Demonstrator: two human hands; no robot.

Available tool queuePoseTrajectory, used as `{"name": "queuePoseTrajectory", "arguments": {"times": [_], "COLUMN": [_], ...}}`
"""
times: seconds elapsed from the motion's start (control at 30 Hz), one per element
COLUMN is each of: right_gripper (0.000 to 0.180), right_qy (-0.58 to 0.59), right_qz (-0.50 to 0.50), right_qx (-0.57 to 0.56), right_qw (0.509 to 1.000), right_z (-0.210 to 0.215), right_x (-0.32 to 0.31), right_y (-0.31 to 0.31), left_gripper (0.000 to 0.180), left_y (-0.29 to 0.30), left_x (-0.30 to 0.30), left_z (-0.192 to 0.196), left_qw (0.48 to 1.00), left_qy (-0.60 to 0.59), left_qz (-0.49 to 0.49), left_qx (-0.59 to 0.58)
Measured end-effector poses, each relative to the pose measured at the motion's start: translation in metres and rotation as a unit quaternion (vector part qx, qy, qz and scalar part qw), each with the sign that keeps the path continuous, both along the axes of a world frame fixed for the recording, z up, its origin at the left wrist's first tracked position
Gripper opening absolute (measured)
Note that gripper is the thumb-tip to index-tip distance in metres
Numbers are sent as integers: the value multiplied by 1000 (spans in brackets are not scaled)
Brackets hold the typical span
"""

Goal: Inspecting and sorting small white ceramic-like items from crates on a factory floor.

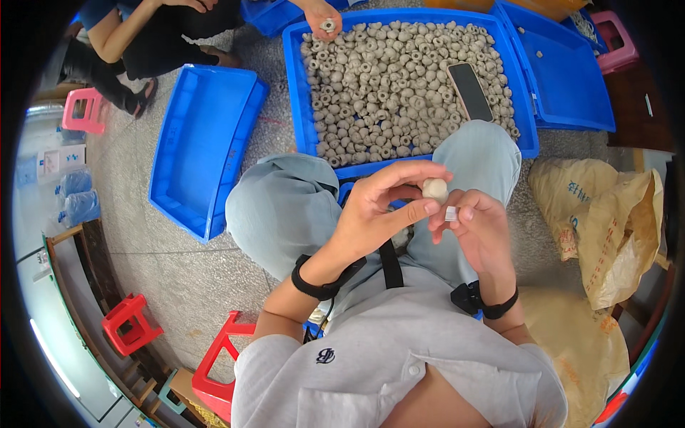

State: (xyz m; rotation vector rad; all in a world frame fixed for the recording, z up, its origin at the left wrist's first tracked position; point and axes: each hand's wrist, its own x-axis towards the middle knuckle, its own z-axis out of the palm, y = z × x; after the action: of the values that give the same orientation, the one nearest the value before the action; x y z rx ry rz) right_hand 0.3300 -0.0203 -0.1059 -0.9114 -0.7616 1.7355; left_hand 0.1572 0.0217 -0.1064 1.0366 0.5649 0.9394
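Between the thumb and fingers of my left hand (385, 203) is a small rounded beige-grey piece (434, 189), held above my lap. Right beside it, my right hand (477, 225) pinches a small white block (451, 213) in its fingertips. Beyond my knees stands a blue tray (291, 93) filled with many round grey pieces (385, 85), several showing a hole. A dark-screened phone (469, 93) lies on top of the pieces at the tray's right side.
Left of my knees a blue bin (187, 153) stands on the floor, and another blue bin (571, 82) is at the far right. At the far edge a co-worker's hand (322, 19) holds a round piece. Tan sacks (606, 221) lie at the right; red stools (132, 324) stand at the left.
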Motion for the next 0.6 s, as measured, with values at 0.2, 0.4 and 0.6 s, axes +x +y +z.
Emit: {"name": "queuePoseTrajectory", "arguments": {"times": [0.2,0.4,0.6], "right_gripper": [14,21,23], "right_qy": [23,88,94], "right_qz": [-20,-4,-22], "right_qx": [3,3,-113], "right_qw": [1000,996,989], "right_z": [0,0,-15], "right_x": [-1,-2,-6], "right_y": [2,11,18], "left_gripper": [36,36,35], "left_y": [1,5,13], "left_x": [-3,0,-9], "left_z": [-5,-3,-33], "left_qw": [994,988,889], "left_qy": [68,-67,-202], "left_qz": [4,91,150], "left_qx": [88,-104,-382]}}
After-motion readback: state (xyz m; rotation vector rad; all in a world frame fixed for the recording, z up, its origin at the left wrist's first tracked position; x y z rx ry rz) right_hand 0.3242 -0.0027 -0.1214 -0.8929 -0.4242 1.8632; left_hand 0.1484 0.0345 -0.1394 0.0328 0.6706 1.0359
